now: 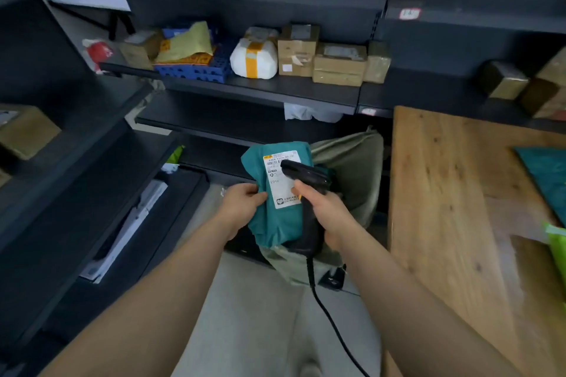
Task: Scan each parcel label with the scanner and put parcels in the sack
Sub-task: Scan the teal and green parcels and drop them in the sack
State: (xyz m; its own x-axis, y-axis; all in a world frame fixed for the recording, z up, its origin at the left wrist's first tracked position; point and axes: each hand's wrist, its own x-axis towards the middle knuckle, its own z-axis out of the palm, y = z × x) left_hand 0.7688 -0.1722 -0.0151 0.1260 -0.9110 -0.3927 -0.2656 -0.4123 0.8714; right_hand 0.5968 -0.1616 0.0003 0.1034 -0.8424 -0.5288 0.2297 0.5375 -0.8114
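Note:
A teal soft parcel (277,223) with a white label (280,180) is held upright in front of me, above the mouth of a grey-green sack (352,162). My left hand (242,208) grips the parcel's left edge. My right hand (327,214) holds the handle of a black corded scanner (306,174), whose head points at the barcode near the top of the label. The scanner's cable hangs down toward my legs.
A wooden table (453,208) stands at the right, with another teal parcel (545,174) and a green bag (557,248) at its edge. Dark shelves (260,92) behind and to the left hold cardboard boxes, a white wrapped parcel (254,60) and a blue crate (196,69).

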